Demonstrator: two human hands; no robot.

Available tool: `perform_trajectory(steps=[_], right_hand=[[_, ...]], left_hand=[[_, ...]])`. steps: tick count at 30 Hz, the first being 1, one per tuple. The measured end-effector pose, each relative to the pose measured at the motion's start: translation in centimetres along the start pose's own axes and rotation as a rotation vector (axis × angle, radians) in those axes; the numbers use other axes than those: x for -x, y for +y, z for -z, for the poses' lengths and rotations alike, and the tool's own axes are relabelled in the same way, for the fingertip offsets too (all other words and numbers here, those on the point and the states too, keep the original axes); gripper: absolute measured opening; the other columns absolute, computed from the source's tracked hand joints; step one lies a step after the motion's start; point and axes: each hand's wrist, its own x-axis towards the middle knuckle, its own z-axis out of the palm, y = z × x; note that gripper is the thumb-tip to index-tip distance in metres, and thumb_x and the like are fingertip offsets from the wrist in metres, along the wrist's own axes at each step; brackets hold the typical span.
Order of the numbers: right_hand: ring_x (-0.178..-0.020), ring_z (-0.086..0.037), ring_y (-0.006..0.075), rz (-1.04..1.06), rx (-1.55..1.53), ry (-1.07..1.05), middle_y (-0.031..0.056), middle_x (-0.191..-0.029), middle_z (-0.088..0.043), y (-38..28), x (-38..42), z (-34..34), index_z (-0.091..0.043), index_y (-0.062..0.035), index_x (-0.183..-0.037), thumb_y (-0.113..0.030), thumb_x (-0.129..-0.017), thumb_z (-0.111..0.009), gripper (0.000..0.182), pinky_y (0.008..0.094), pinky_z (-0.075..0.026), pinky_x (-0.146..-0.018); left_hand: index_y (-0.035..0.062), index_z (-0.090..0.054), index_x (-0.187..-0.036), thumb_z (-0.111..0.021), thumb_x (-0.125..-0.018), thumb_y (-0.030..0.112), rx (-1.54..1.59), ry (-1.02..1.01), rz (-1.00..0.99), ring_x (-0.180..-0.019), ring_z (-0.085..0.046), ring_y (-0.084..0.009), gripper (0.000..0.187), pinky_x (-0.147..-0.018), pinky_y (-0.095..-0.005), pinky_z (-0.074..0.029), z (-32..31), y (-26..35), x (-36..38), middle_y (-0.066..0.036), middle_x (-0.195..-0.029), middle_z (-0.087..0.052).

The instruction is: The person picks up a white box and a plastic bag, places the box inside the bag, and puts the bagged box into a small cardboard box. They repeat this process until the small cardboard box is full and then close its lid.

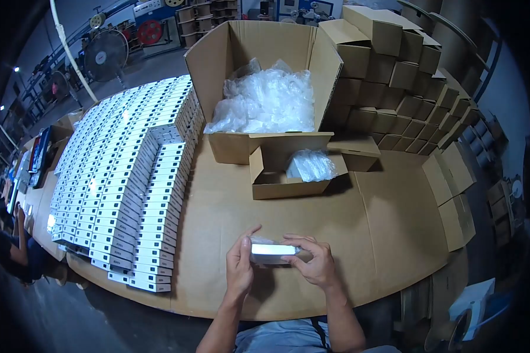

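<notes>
Above the near part of the table, both my hands hold a small white box [271, 250] with clear plastic film around at least part of it. My left hand [240, 263] grips its left end, thumb in front. On its right end, my right hand [315, 262] pinches with thumb and fingers. Beyond them stands an open brown carton [291, 189] with a bundle of clear plastic bags [311, 166] in its right part. Behind that, a large open cardboard box [265, 28] holds a heap of clear plastic bags [271, 97].
Many rows of stacked white boxes [118, 176] cover the table's left side. Brown cartons [388, 76] are piled at the back right, and open cartons [450, 194] line the right edge. A person [17, 247] is at the far left. Brown cardboard [218, 217] covers the table.
</notes>
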Motion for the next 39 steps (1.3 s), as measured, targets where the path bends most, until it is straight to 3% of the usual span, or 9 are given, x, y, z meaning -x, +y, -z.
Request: perform_trajectory(steps=[5, 8, 11, 14, 18, 21, 25, 30, 39], right_hand=[[-0.103, -0.070, 0.0306, 0.101, 0.045, -0.002, 0.0148, -0.112, -0.074, -0.2, -0.2, 1.0, -0.076, -0.0048, -0.107, -0.005, -0.078, -0.083, 0.030, 0.0420, -0.053, -0.098], [-0.096, -0.070, 0.0272, 0.158, 0.190, -0.004, 0.0112, -0.106, -0.071, -1.2, -0.5, 1.5, -0.074, -0.0050, -0.112, -0.003, -0.078, -0.082, 0.035, 0.0390, -0.057, -0.088], [-0.087, -0.070, 0.0225, -0.026, 0.048, -0.128, 0.0100, -0.101, -0.067, -2.3, -1.0, 1.7, -0.071, -0.0039, -0.110, 0.001, -0.080, -0.080, 0.032, 0.0333, -0.060, -0.071], [-0.082, -0.069, 0.0180, 0.246, 0.117, 0.044, 0.0103, -0.093, -0.064, -1.1, -3.1, 1.8, -0.067, -0.0011, -0.104, 0.005, -0.084, -0.075, 0.022, 0.0293, -0.058, -0.059], [-0.074, -0.060, 0.0147, 0.114, -0.125, 0.373, 0.0083, -0.086, -0.053, 1.8, -7.6, 1.0, -0.051, 0.0000, -0.091, 0.007, -0.090, -0.067, 0.018, 0.0298, -0.048, -0.054], [-0.069, -0.046, 0.0222, 0.392, 0.306, 0.439, 0.0102, -0.086, -0.045, 2.7, -11.3, 0.5, -0.046, 0.0001, -0.092, 0.010, -0.088, -0.064, 0.021, 0.0373, -0.044, -0.063], [-0.075, -0.051, 0.0394, 0.457, 0.435, 0.354, 0.0169, -0.089, -0.047, 4.4, -13.8, -0.3, -0.046, 0.0011, -0.092, 0.011, -0.085, -0.061, 0.019, 0.0478, -0.045, -0.066], [-0.084, -0.054, 0.0396, 0.350, 0.589, 0.342, 0.0159, -0.090, -0.049, 5.2, -13.8, 0.2, -0.047, -0.0006, -0.090, 0.004, -0.088, -0.063, 0.016, 0.0495, -0.044, -0.074], [-0.102, -0.061, 0.0377, 0.183, 0.722, 0.498, 0.0175, -0.106, -0.063, 3.8, -12.7, -1.3, -0.054, -0.0006, -0.116, -0.001, -0.087, -0.067, 0.032, 0.0488, -0.040, -0.094]], left_hand=[[0.0001, -0.064, -0.127, -0.056, -0.105, 0.017, -0.280, -0.232, -0.231, -0.102, -0.066, -0.0144, 0.029, -0.080, -0.0269, -0.054, -0.2, 2.0, 0.2, -0.012, -0.122, -0.067], [-0.0009, -0.064, -0.124, -0.060, -0.101, 0.010, -0.532, -0.378, -0.158, -0.105, -0.063, -0.0138, 0.026, -0.086, -0.0274, -0.052, 1.7, 2.1, -0.8, -0.009, -0.121, -0.068], [-0.0013, -0.063, -0.126, -0.058, -0.100, 0.005, -0.577, -0.379, -0.132, -0.106, -0.063, -0.0153, 0.027, -0.087, -0.0288, -0.051, 2.3, 2.4, -1.8, -0.009, -0.122, -0.067], [-0.0011, -0.058, -0.131, -0.057, -0.101, 0.004, -0.504, -0.246, -0.197, -0.111, -0.061, -0.0179, 0.031, -0.091, -0.0311, -0.051, 2.9, 2.9, -3.5, -0.011, -0.127, -0.064], [-0.0011, -0.055, -0.132, -0.059, -0.101, 0.014, -0.599, -0.023, -0.372, -0.115, -0.061, -0.0215, 0.034, -0.098, -0.0345, -0.049, 4.3, 7.3, -7.1, -0.013, -0.128, -0.062], [0.0013, -0.063, -0.122, -0.062, -0.100, 0.017, -0.983, 0.189, -0.628, -0.103, -0.067, -0.0255, 0.027, -0.091, -0.0360, -0.052, 5.5, 11.6, -10.9, -0.016, -0.117, -0.066], [0.0031, -0.065, -0.116, -0.070, -0.093, 0.020, -1.285, 0.366, -0.727, -0.111, -0.060, -0.0388, 0.029, -0.098, -0.0446, -0.047, 7.3, 15.5, -16.1, -0.020, -0.115, -0.065], [0.0073, -0.068, -0.116, -0.076, -0.088, 0.024, -1.551, 0.519, -0.698, -0.111, -0.060, -0.0372, 0.033, -0.097, -0.0462, -0.049, 10.3, 17.6, -21.8, -0.017, -0.116, -0.064], [0.0115, -0.059, -0.119, -0.083, -0.073, 0.008, -1.666, 0.621, -0.684, -0.113, -0.059, -0.0322, 0.052, -0.092, -0.0468, -0.049, 12.7, 17.2, -26.1, -0.010, -0.117, -0.064]])
